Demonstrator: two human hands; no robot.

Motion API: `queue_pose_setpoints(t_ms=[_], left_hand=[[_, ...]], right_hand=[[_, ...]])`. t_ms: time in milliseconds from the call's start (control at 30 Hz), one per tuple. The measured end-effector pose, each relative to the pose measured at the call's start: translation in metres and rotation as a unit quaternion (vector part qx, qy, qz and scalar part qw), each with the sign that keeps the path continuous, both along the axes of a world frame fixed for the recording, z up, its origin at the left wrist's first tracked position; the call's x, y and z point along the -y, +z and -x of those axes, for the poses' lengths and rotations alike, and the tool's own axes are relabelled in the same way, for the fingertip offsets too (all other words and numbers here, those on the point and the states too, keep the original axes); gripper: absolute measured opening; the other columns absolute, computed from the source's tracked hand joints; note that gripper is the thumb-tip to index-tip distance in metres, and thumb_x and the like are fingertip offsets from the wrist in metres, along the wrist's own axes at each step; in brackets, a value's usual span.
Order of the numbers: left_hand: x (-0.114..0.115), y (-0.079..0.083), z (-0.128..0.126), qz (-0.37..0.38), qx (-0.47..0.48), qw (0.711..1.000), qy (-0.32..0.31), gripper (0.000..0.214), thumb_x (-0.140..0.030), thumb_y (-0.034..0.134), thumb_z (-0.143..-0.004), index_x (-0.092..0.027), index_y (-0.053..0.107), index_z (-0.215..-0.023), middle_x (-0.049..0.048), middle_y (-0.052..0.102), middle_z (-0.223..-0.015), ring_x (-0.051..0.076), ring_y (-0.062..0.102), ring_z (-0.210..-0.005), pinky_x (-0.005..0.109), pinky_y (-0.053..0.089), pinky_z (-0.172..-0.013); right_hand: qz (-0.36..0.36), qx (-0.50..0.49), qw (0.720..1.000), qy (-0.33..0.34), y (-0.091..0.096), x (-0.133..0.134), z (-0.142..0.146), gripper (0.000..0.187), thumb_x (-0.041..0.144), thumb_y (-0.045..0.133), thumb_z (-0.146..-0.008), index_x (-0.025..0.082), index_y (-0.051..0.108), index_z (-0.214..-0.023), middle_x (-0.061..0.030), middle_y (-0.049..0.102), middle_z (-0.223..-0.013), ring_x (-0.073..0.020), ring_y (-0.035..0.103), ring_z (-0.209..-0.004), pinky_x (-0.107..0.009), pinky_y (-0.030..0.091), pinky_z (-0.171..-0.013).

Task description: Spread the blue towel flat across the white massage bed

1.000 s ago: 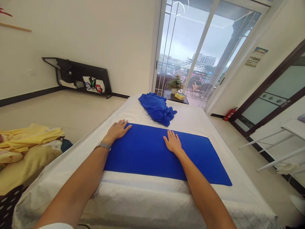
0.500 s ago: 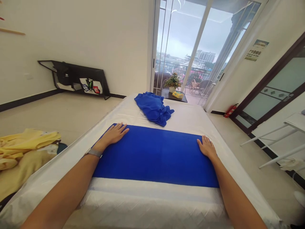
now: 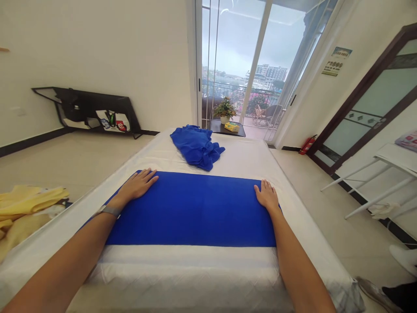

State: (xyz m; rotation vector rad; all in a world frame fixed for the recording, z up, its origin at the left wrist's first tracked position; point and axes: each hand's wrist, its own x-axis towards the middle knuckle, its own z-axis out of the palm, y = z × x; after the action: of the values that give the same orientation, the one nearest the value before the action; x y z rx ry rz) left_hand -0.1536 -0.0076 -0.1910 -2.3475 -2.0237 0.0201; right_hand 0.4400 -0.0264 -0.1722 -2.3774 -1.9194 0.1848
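A smooth blue cloth [image 3: 198,208], flat and roughly rectangular, lies across the near part of a white-covered mattress [image 3: 182,269]. My left hand [image 3: 137,184] rests palm down on its far left corner, fingers stretched out; a watch with a grey band [image 3: 110,211] circles that wrist. On the far right corner lies my right hand [image 3: 267,194], also flat with its fingers extended. Neither hand grips anything. Beyond the flat cloth, a crumpled blue cloth [image 3: 197,148] sits in a heap on the mattress.
Yellow clothes [image 3: 28,213] are piled at the left. A black rack [image 3: 94,102] leans by the wall. Past the mattress stands a small dark table [image 3: 223,128] with a potted plant [image 3: 224,108]. At right are a white table [image 3: 397,158], a fire extinguisher [image 3: 307,144] and someone's shoe [image 3: 374,291].
The view has turned slightly right, so the scene sits further left. Both hands remain flat on the far corners of the blue cloth. A shoe has come into view at lower right.
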Motion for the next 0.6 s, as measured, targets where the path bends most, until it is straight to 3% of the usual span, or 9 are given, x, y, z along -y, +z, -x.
queue_pose_setpoints(t_ms=[167, 300, 400, 600], left_hand=[[0.007, 0.009, -0.005, 0.002, -0.019, 1.0, 0.022, 0.067, -0.044, 0.02, -0.102, -0.015, 0.03, -0.162, 0.0154, 0.027, -0.169, 0.029, 0.02, -0.157, 0.049, 0.021, -0.124], [0.016, 0.02, -0.03, -0.067, -0.034, 0.997, 0.014, 0.067, -0.044, 0.024, -0.101, -0.012, 0.037, -0.158, 0.0175, 0.034, -0.165, 0.031, 0.023, -0.156, 0.052, 0.019, -0.124], [0.019, 0.025, -0.08, -0.095, 0.004, 0.995, -0.027, 0.07, -0.047, 0.021, -0.102, -0.007, 0.035, -0.158, 0.0194, 0.033, -0.165, 0.029, 0.022, -0.157, 0.049, 0.018, -0.125], [0.012, 0.017, -0.205, 0.004, 0.105, 0.987, -0.126, 0.08, -0.063, 0.014, -0.102, -0.013, 0.03, -0.162, 0.013, 0.026, -0.168, 0.024, 0.019, -0.158, 0.04, 0.011, -0.127]], right_hand=[[-0.001, -0.013, 1.0, 0.004, 0.005, 0.004, 0.003, 0.078, 0.055, 0.014, -0.105, 0.005, 0.017, -0.165, -0.0086, 0.015, -0.172, -0.0217, 0.011, -0.158, -0.041, 0.006, -0.128], [-0.001, -0.021, 1.0, 0.007, 0.007, 0.006, 0.004, 0.077, 0.054, 0.013, -0.105, 0.005, 0.016, -0.165, -0.0095, 0.014, -0.172, -0.0217, 0.009, -0.159, -0.04, 0.005, -0.128], [-0.004, -0.02, 1.0, 0.005, 0.005, 0.006, 0.004, 0.077, 0.054, 0.014, -0.105, 0.006, 0.017, -0.165, -0.0093, 0.014, -0.172, -0.0217, 0.009, -0.159, -0.04, 0.005, -0.128], [-0.012, -0.014, 1.0, 0.008, 0.002, 0.003, 0.002, 0.078, 0.054, 0.014, -0.104, 0.006, 0.016, -0.165, -0.0099, 0.016, -0.172, -0.0219, 0.011, -0.158, -0.041, 0.007, -0.128]])
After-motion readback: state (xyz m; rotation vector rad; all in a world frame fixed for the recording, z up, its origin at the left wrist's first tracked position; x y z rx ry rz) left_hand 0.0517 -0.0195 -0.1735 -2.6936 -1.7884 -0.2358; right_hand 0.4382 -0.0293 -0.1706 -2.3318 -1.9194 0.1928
